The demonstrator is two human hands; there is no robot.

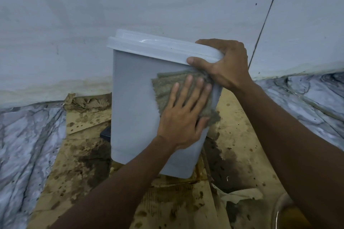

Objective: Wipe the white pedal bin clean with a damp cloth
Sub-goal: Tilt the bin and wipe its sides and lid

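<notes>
Currently left hand (183,117) is pressing the damp cloth (167,85) with flat fingers against the white pedal bin (134,98), tilted mid-frame over stained cardboard (61,173), while right hand (227,65) is gripping its lid (149,44) rim; it's likely light, hollow, slick plastic, so that rim looks like the safest hold.

Cloth (167,87) largely under the flat left hand (183,117); full outline not seen. Right hand (226,65): fingertips pass over the far rim of the bin (134,98), out of sight. Dark object (106,134) behind the bin's lower left corner, mostly covered, possibly the pedal. Clear rounded vessel (286,214) at lower right, cut by the frame edge and overlapped by the right forearm (290,145); contents unclear.
</notes>
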